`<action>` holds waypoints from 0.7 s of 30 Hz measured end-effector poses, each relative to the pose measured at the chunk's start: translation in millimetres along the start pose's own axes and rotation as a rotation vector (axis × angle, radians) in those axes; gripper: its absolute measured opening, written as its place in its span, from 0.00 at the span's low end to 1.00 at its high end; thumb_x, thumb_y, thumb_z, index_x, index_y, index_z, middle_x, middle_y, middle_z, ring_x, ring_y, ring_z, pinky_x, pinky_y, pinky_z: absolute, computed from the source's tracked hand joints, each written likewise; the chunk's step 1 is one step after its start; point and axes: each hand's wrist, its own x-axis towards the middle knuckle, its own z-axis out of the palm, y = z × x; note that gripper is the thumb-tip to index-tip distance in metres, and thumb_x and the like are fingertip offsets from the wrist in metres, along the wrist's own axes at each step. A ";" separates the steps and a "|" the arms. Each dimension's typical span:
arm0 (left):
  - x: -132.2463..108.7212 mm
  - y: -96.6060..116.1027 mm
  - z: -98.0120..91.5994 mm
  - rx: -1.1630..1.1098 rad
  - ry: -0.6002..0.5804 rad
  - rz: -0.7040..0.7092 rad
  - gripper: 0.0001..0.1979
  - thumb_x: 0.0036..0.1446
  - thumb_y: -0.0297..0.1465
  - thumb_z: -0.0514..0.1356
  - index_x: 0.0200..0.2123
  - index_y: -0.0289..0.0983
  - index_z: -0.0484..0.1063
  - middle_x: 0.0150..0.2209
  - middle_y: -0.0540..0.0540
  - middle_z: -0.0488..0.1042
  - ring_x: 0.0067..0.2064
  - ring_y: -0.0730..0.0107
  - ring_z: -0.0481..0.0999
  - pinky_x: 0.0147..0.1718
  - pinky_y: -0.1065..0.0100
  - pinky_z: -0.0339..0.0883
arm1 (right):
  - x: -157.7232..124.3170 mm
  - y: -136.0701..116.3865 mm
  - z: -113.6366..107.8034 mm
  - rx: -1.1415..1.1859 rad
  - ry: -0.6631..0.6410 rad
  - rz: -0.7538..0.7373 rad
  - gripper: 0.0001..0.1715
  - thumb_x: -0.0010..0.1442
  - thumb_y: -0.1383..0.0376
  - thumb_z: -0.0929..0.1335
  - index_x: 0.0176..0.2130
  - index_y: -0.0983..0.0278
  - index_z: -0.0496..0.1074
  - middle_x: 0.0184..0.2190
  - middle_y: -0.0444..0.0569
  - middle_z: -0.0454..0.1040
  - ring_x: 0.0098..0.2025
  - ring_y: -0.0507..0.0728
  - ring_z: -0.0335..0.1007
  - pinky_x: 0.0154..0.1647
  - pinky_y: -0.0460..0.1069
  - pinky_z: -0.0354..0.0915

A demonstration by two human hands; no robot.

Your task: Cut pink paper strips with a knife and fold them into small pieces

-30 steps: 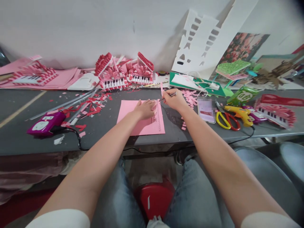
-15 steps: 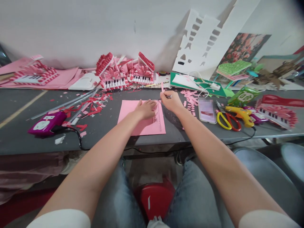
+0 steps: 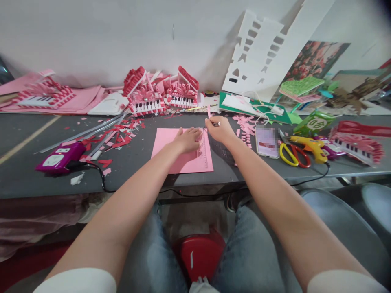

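My left hand (image 3: 187,140) lies flat with fingers stretched out on a pink sheet (image 3: 183,165). Under its fingertips is what looks like a clear ruler (image 3: 205,158) with markings, along the sheet's right side. At the sheet's upper right corner, my right hand (image 3: 219,127) is closed in a pinch around a slim tool (image 3: 209,110) with a pink upper end. Its lower tip points at the paper's edge; whether it is a pen or a knife is too small to tell. A dark shiny bit shows at the right fingers.
Left are a purple box (image 3: 62,158) with a black cord and red and pink scraps (image 3: 122,138). Right lie pink paper pieces (image 3: 244,126), a phone (image 3: 266,141), scissors (image 3: 295,156) and a yellow glue gun (image 3: 311,147). Pink paper pianos (image 3: 146,101) stand by the wall.
Almost nothing differs. My right hand has shifted very slightly left with the tool; my left hand stays on the sheet.
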 end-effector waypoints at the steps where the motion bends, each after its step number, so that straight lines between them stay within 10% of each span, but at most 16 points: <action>1: 0.0 0.1 0.0 0.003 -0.001 -0.001 0.34 0.70 0.36 0.47 0.78 0.43 0.49 0.80 0.48 0.45 0.80 0.56 0.43 0.75 0.38 0.32 | 0.4 -0.2 -0.8 -0.002 -0.009 0.001 0.28 0.68 0.65 0.64 0.19 0.60 0.50 0.19 0.41 0.51 0.26 0.52 0.46 0.32 0.52 0.48; 21: -1.2 0.8 -0.7 -0.005 0.013 0.017 0.34 0.70 0.38 0.48 0.77 0.43 0.51 0.79 0.45 0.47 0.80 0.51 0.44 0.74 0.34 0.34 | 3.1 6.2 -13.2 0.124 0.057 0.069 0.22 0.69 0.58 0.67 0.24 0.60 0.64 0.21 0.47 0.64 0.31 0.57 0.62 0.35 0.52 0.59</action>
